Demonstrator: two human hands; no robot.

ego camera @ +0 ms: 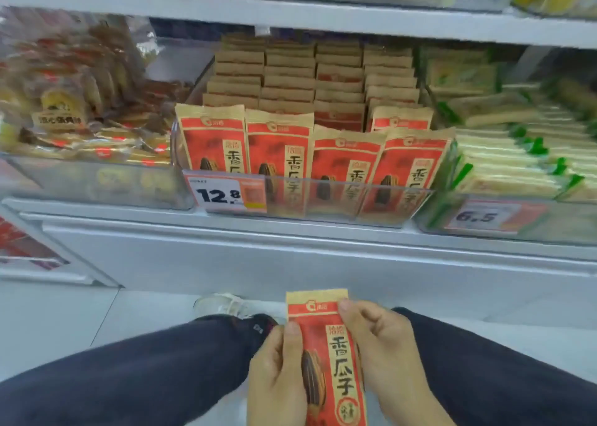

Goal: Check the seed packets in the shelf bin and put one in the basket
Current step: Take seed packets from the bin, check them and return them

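Observation:
A red and tan seed packet (326,354) stands upright low in the middle of the head view, above my knees. My left hand (277,377) grips its left edge, thumb on the front. My right hand (384,351) grips the right edge, thumb near the packet's top. On the shelf ahead, a clear plastic bin (342,199) holds several rows of the same seed packets (277,147), standing upright. No basket is in view.
A 12.8 price tag (223,194) sits on the bin's front left. A bin of brown snack bags (77,108) stands to the left, green and white packs (517,147) to the right. A white shelf base (290,254) lies below; my shoe (223,304) rests on the floor.

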